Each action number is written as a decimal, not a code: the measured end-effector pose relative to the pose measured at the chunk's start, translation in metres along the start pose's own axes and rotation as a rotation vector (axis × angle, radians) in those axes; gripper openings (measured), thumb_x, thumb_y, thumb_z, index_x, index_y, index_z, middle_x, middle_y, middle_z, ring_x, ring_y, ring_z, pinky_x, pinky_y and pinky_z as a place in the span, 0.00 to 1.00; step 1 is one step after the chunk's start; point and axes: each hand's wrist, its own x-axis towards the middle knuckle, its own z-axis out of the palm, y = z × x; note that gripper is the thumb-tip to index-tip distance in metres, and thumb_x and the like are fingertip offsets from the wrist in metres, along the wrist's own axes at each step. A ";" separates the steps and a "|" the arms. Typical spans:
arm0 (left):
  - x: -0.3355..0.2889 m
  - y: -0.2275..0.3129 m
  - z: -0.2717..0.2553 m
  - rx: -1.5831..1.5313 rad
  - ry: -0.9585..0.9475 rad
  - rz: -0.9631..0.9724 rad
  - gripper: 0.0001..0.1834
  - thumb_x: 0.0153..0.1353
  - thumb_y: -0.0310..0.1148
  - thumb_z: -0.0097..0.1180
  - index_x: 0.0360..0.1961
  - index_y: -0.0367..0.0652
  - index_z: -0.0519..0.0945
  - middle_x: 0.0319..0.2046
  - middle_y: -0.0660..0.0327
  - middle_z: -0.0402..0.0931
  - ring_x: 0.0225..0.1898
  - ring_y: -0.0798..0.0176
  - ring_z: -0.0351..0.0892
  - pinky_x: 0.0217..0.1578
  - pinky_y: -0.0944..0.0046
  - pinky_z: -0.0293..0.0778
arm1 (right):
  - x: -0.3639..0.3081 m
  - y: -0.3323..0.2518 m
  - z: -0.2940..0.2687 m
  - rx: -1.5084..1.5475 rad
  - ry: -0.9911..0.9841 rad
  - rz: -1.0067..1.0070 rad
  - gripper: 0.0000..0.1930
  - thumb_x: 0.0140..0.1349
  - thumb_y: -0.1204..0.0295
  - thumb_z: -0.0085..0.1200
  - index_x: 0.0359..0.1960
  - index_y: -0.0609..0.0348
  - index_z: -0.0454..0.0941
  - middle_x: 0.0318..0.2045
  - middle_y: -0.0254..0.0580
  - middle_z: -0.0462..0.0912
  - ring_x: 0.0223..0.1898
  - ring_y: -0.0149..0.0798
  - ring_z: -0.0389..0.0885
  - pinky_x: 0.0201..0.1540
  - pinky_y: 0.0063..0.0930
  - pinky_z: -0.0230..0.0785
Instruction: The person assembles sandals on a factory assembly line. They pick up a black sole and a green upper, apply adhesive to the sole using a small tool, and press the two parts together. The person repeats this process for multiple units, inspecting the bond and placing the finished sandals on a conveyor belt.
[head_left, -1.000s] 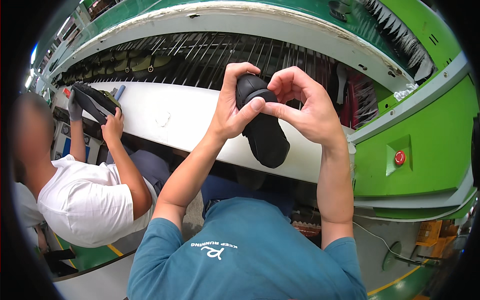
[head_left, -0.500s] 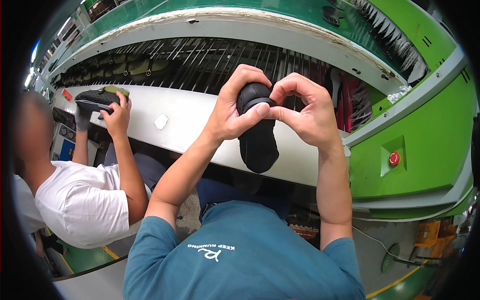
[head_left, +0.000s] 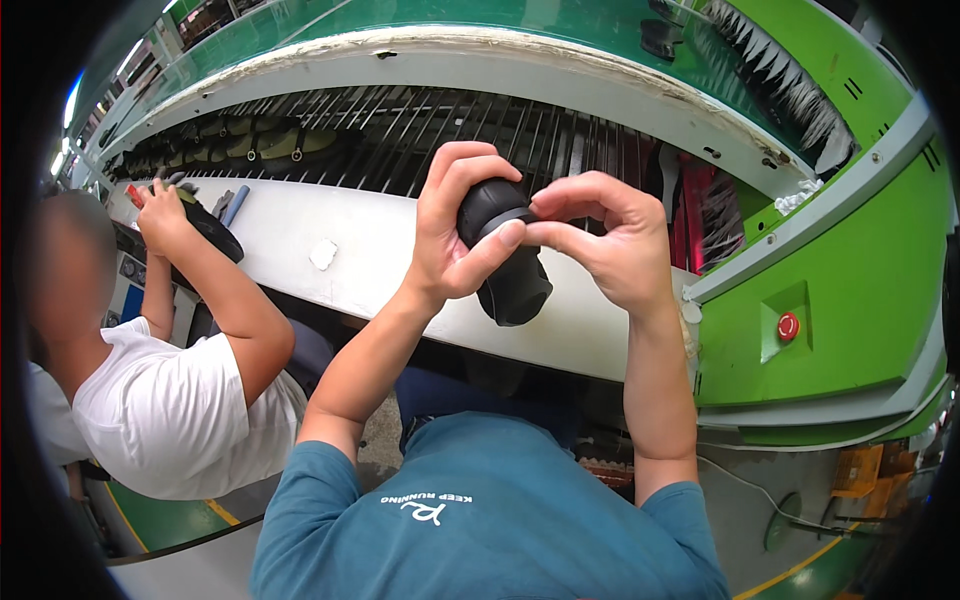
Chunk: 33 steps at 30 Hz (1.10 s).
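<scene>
A black shoe (head_left: pixel 515 285) is held tilted over the white bench ledge, its rounded end up and its other end hanging toward me. My left hand (head_left: pixel 450 225) wraps round the rounded end, fingers behind and thumb pressed on a thin black band (head_left: pixel 512 217) along the edge. From the right, my right hand (head_left: pixel 610 240) pinches the same edge between thumb and forefinger, close to the left thumb. What lies between those fingertips is mostly hidden.
White ledge (head_left: pixel 370 235) carries a small white scrap (head_left: pixel 323 254). Behind it runs a rack of metal rods (head_left: pixel 400 150) with olive-and-black shoes (head_left: pixel 290 142). At left, a co-worker's hand (head_left: pixel 165 220) is on a dark shoe (head_left: pixel 215 235). A green machine (head_left: pixel 850 270) with a red button (head_left: pixel 788 326) stands right.
Both my hands and the black shoe have shifted slightly left. The shoe's hanging end now looks shorter and more tilted. The co-worker's hands and shoe have moved and turned.
</scene>
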 end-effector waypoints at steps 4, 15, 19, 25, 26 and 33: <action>-0.007 0.010 -0.004 0.015 -0.029 -0.020 0.36 0.62 0.53 0.69 0.61 0.35 0.80 0.56 0.46 0.73 0.52 0.53 0.76 0.53 0.55 0.75 | -0.008 0.011 -0.006 0.058 -0.066 -0.076 0.09 0.61 0.79 0.79 0.42 0.57 0.95 0.40 0.37 0.91 0.42 0.31 0.89 0.49 0.27 0.81; -0.029 0.001 -0.008 -0.070 -0.033 -0.033 0.38 0.69 0.59 0.59 0.60 0.32 0.75 0.56 0.44 0.70 0.53 0.53 0.74 0.55 0.52 0.76 | 0.000 -0.011 0.003 0.010 -0.204 0.007 0.08 0.60 0.78 0.79 0.30 0.60 0.88 0.39 0.36 0.85 0.43 0.31 0.84 0.49 0.29 0.75; -0.065 -0.025 0.008 -0.191 0.177 -0.132 0.36 0.74 0.61 0.55 0.61 0.34 0.72 0.56 0.45 0.69 0.53 0.53 0.75 0.57 0.48 0.78 | 0.000 0.008 0.032 -0.089 -0.136 -0.015 0.06 0.60 0.78 0.77 0.33 0.63 0.89 0.38 0.40 0.85 0.42 0.35 0.85 0.48 0.31 0.76; -0.159 -0.049 0.023 -0.235 0.408 -0.428 0.36 0.78 0.58 0.53 0.68 0.36 0.67 0.60 0.46 0.69 0.58 0.54 0.77 0.62 0.52 0.75 | -0.042 0.073 0.073 -0.213 -0.023 0.178 0.09 0.59 0.73 0.78 0.40 0.60 0.94 0.42 0.42 0.91 0.43 0.42 0.87 0.48 0.35 0.80; -0.166 -0.042 0.023 -0.265 0.410 -0.476 0.36 0.78 0.58 0.53 0.69 0.36 0.66 0.61 0.46 0.69 0.59 0.53 0.77 0.63 0.52 0.74 | -0.051 0.074 0.077 -0.253 0.000 0.217 0.09 0.59 0.73 0.78 0.40 0.59 0.94 0.42 0.42 0.91 0.43 0.42 0.87 0.49 0.35 0.80; -0.193 -0.020 -0.004 -0.066 0.247 -0.479 0.40 0.79 0.63 0.51 0.70 0.35 0.66 0.61 0.43 0.72 0.67 0.42 0.77 0.69 0.42 0.72 | -0.083 0.074 0.090 -0.255 -0.019 0.213 0.11 0.54 0.71 0.82 0.38 0.54 0.93 0.51 0.36 0.90 0.56 0.44 0.84 0.58 0.39 0.77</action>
